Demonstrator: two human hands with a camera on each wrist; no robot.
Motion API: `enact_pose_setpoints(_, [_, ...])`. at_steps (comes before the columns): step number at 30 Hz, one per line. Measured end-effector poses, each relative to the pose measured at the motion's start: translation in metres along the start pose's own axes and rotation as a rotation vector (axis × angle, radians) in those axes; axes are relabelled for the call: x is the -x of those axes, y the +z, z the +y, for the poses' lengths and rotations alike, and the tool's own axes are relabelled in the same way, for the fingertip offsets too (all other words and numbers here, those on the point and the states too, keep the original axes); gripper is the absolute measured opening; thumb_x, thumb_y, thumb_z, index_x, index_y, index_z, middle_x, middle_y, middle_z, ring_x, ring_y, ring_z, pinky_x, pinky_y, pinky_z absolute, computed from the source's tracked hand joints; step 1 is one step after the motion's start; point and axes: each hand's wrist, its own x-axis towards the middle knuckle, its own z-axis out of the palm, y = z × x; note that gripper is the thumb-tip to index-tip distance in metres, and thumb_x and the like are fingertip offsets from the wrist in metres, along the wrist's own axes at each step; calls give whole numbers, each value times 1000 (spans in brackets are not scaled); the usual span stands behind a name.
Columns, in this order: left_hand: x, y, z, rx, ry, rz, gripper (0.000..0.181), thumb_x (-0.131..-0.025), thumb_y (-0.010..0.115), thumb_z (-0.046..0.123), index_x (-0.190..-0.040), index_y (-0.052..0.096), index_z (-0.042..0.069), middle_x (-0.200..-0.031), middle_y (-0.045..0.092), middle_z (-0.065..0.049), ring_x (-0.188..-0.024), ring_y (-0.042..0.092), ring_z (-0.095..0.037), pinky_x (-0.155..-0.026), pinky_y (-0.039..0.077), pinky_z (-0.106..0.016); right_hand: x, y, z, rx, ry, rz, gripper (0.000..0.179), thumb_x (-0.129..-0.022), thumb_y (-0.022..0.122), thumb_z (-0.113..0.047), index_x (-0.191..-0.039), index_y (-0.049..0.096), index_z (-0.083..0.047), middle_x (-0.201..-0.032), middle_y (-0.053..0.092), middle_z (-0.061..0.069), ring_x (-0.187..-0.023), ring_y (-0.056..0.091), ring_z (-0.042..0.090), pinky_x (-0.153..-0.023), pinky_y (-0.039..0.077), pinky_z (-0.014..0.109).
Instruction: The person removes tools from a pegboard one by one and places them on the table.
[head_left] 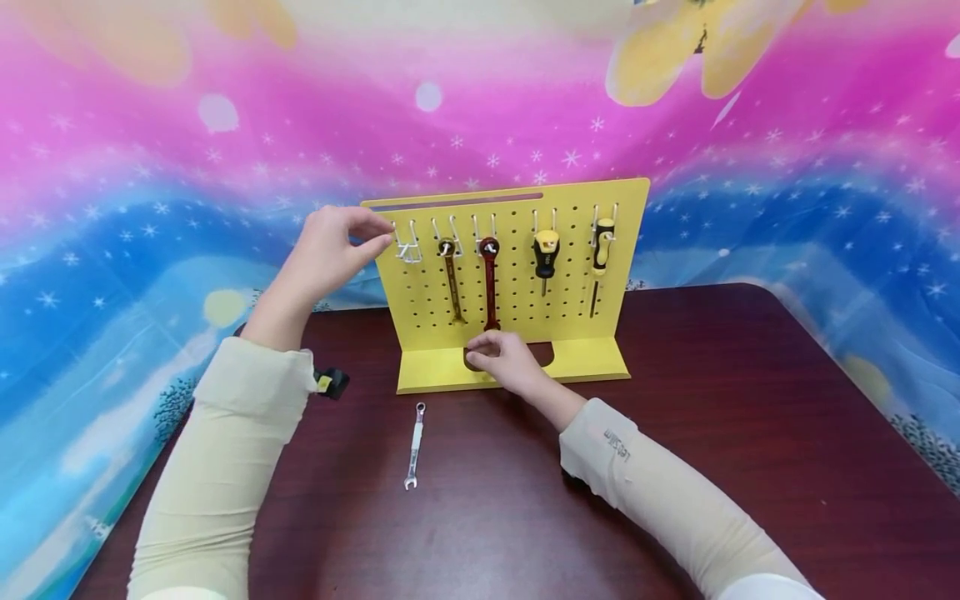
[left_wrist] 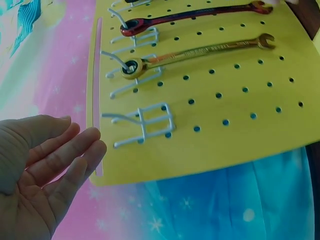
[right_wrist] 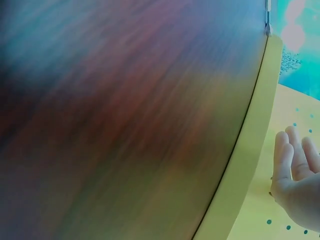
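Against a pink-and-blue snowflake backdrop [head_left: 525, 92], worked at a dark red table [head_left: 750, 400] before a yellow pegboard [head_left: 517, 287]. Held the left hand [head_left: 333, 250] unclenched, with fingers loosely extended, just beside the leftmost white hook [left_wrist: 142, 122], grasping nothing. Held the right hand [head_left: 510, 360] likewise relaxed, near the board's base [head_left: 588, 358]. Had the silver wrench [head_left: 415, 454] lying on the table in front, apart from both hands. Seemed best to steady the base, touch the hook lightly and avoid bumping the gold wrench [head_left: 453, 283] alongside.
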Motion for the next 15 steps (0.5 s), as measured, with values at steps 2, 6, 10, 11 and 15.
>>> enact_pose_setpoints(2, [-4, 2, 3, 12, 11, -3, 26, -99, 62, 15, -121, 69, 4, -114, 72, -16, -106, 66, -29, -90, 53, -46, -3, 2, 0, -11, 7, 7, 27, -95, 64, -10, -118, 66, 5, -111, 71, 19, -97, 69, 27, -82, 59, 32])
enact_pose_setpoints(6, [-12, 9, 8, 41, 30, -21, 26, -98, 62, 14, -121, 69, 2, -113, 72, -17, -106, 67, -29, -95, 53, -46, -8, 6, -1, 1, 24, 25, 31, -96, 64, -13, -122, 65, 3, -112, 70, 18, -99, 68, 28, -81, 57, 31])
enact_pose_setpoints(10, [-19, 18, 13, 51, 42, -42, 27, -97, 63, 13, -121, 68, 2, -114, 72, -16, -106, 68, -28, -96, 53, -45, -12, 7, 0, 31, 21, 62, 30, -96, 63, -13, -122, 65, 2, -114, 70, 18, -105, 66, 31, -88, 55, 37])
enact_pose_setpoints(11, [-21, 20, 14, 55, 42, -46, 27, -97, 63, 13, -121, 68, 2, -114, 72, -16, -106, 67, -28, -96, 53, -44, -13, 7, 1, 37, 19, 72, 30, -96, 63, -13, -122, 65, 2, -115, 70, 18, -105, 66, 31, -90, 55, 39])
enact_pose_setpoints(15, [-28, 27, 14, 58, 43, -61, 26, -97, 63, 14, -120, 68, 2, -115, 72, -15, -105, 68, -26, -95, 53, -43, -17, 7, 5, 43, 20, 106, 30, -96, 63, -11, -122, 64, 3, -116, 70, 19, -108, 65, 32, -96, 54, 42])
